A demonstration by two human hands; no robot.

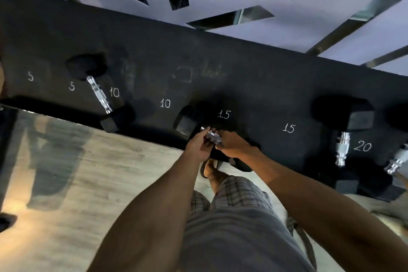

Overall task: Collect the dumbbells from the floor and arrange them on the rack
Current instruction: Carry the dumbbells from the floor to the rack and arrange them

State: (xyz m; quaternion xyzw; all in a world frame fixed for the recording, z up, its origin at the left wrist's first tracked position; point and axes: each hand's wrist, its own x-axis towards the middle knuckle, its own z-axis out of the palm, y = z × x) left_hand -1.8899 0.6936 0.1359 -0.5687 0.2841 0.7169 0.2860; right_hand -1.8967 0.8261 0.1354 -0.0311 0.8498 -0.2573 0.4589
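dumbbell (186,125) is lying across the rack's (242,73) front edge, 15 mark (224,114) at its 1 o'clock, with left hand (198,147) and right hand (235,147) both gripping its handle, seemingly sharing the weight.

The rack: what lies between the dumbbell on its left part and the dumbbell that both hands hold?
In the head view, only bare rack surface with chalked 10 marks lies between the left dumbbell and the held dumbbell.

Black rack (254,73), chalked weight numbers (224,114), small dumbbell (99,97), two larger dumbbells (342,148).
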